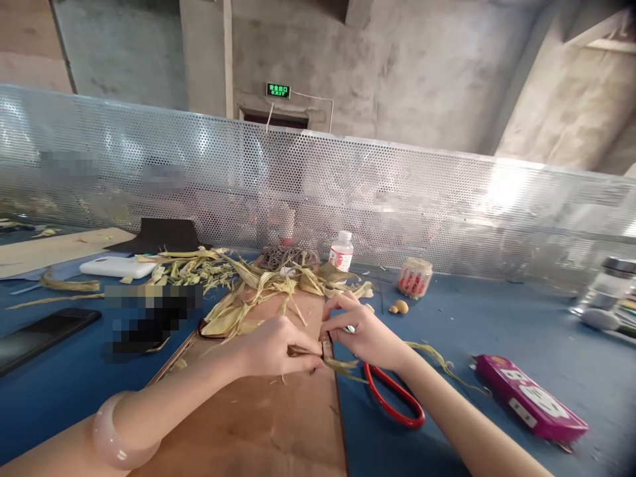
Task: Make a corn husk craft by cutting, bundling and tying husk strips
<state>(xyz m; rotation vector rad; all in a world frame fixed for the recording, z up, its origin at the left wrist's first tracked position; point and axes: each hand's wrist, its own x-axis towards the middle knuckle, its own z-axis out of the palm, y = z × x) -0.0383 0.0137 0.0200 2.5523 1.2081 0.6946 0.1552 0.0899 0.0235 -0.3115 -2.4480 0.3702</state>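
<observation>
My left hand [271,348] pinches a dried husk strip [301,351] between thumb and fingers above a brown board. The strip's pale green end [342,366] sticks out to the right. My right hand [358,328] is close beside it, fingers bent and pressed together at a small dark piece [326,346]; what it holds is too small to name. Just beyond both hands lies a pile of dry yellow-green husks [248,305]. A red looped handle [397,401], perhaps of scissors, lies under my right forearm, its other end hidden.
The brown board [258,424] rests on a blue table [477,318]. A white-capped bottle [341,250], a jar [415,277] and a bundle of thin dark strands [288,257] stand behind. Right lies a purple case [531,397]; left, a black phone [47,338]. A perforated metal screen [397,192] borders the back.
</observation>
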